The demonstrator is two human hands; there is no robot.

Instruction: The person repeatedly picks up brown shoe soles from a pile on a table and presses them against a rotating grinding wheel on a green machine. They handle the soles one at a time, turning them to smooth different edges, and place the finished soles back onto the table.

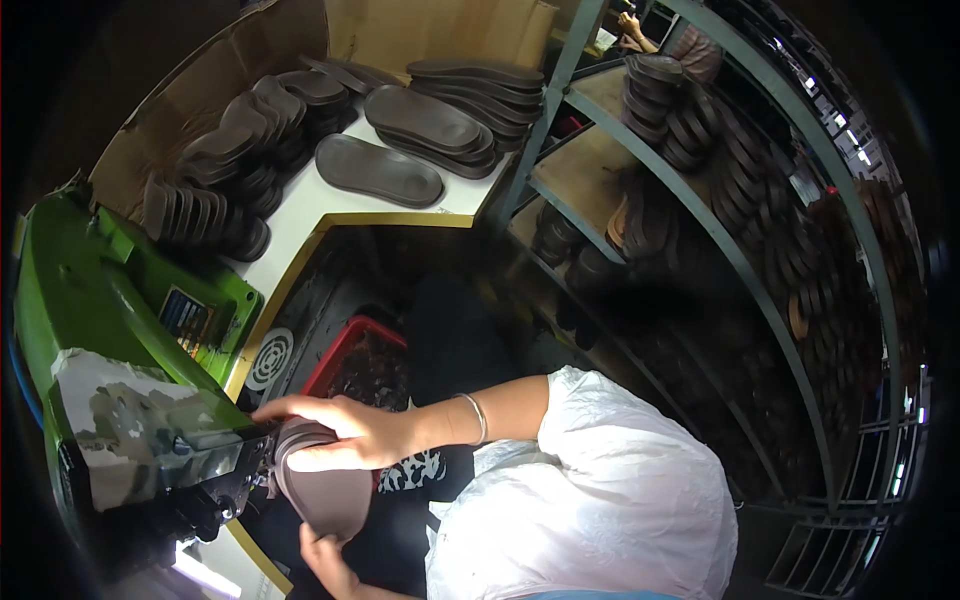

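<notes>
A brown shoe sole [325,495] is held against the dark working head [215,465] of a green machine [90,300] at the lower left. My right hand [345,432], with a thin bangle on its wrist, reaches in from the right and presses on the sole's upper end, fingers stretched toward the machine head. My left hand [325,555] comes up from the bottom edge and grips the sole's lower end from below. My white sleeve [600,500] fills the lower right.
Stacks of dark soles [240,165] lie on a white table [290,215] backed by cardboard. A red crate [345,350] stands below it. A green metal rack [700,220] full of soles curves along the right. Another person's arm [635,30] shows at the top.
</notes>
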